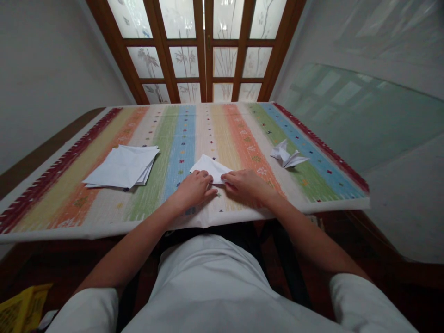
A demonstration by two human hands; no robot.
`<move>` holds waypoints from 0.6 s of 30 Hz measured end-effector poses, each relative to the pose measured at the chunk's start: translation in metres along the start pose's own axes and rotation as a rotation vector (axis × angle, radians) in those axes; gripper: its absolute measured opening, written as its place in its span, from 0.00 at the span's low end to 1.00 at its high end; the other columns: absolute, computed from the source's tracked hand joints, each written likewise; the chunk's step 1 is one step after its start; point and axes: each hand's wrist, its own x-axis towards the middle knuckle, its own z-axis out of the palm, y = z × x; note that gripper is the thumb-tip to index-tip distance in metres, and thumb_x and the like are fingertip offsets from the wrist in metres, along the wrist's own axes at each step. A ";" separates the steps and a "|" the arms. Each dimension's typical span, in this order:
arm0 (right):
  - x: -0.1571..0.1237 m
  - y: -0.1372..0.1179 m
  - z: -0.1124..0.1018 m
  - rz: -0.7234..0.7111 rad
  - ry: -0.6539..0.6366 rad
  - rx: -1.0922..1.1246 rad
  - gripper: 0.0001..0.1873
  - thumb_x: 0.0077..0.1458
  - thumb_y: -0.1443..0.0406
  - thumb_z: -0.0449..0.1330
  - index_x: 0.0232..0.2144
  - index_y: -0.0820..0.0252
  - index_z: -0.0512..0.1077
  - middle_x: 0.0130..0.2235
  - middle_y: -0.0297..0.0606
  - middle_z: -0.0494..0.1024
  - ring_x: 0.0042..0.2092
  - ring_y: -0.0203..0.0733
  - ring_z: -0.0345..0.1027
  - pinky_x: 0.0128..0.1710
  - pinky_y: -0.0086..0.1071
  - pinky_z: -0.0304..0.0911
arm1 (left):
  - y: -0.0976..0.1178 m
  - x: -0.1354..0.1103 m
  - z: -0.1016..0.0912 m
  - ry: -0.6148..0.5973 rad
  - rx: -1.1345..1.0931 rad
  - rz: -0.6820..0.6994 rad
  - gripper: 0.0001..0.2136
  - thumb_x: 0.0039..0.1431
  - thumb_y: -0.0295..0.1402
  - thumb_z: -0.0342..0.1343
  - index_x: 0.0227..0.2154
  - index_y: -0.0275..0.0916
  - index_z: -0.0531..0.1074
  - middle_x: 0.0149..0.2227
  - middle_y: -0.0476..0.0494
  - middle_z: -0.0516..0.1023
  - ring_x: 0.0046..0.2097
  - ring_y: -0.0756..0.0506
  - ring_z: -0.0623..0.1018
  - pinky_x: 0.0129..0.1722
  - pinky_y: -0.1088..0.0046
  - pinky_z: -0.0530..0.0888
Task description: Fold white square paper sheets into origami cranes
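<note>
in the head view, we find the folded white sheet (pixel 208 165) at the centre of the frame, flat on the cloth, its upper edge coming to a peak and sloping away to the right. our left hand (pixel 197 186) lies over its lower left part, fingers bunched and bent on the paper, thumb stretched apart from them toward the right. our right hand (pixel 243 184) is at its right end with the fingers curled onto the edge; whether its thumb pinches from beneath, we cannot tell.

we judge the step in hand to be lining up or pressing a fold. the next move, we think, calls for one hand steadying the layers so the edges don't slip while the other runs firmly along the crease.

left of centre lies a loose stack of white sheets (pixel 121 167), corners fanned; right of centre sits a folded paper figure (pixel 287 155) with raised points, well apart from our hands.

the striped tablecloth (pixel 173 127) spans the middle of the frame, its pale hem nearest us. paned wooden doors (pixel 204 41) let in light at top centre, a greenish glass panel (pixel 350 120) stands at upper right, and a yellow crate (pixel 26 307) shows at lower left.
</note>
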 end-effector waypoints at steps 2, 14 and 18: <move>0.011 0.010 0.004 -0.073 0.047 0.035 0.14 0.75 0.61 0.59 0.48 0.61 0.83 0.45 0.50 0.89 0.39 0.48 0.81 0.34 0.35 0.58 | -0.004 0.006 0.002 0.032 -0.004 -0.009 0.15 0.74 0.43 0.62 0.50 0.36 0.80 0.55 0.31 0.82 0.57 0.32 0.78 0.59 0.54 0.74; 0.017 0.034 0.035 -0.236 0.182 0.457 0.15 0.71 0.58 0.61 0.47 0.54 0.86 0.51 0.47 0.89 0.51 0.52 0.82 0.52 0.41 0.72 | -0.007 0.015 0.022 0.203 -0.085 0.071 0.07 0.73 0.33 0.58 0.44 0.39 0.81 0.47 0.35 0.83 0.51 0.37 0.79 0.52 0.59 0.76; 0.022 0.043 0.039 -0.217 0.193 0.568 0.12 0.67 0.57 0.64 0.42 0.52 0.87 0.48 0.45 0.89 0.49 0.51 0.82 0.52 0.41 0.72 | -0.005 0.016 0.023 0.174 -0.087 0.057 0.08 0.73 0.35 0.58 0.43 0.38 0.82 0.45 0.34 0.83 0.49 0.36 0.80 0.52 0.58 0.76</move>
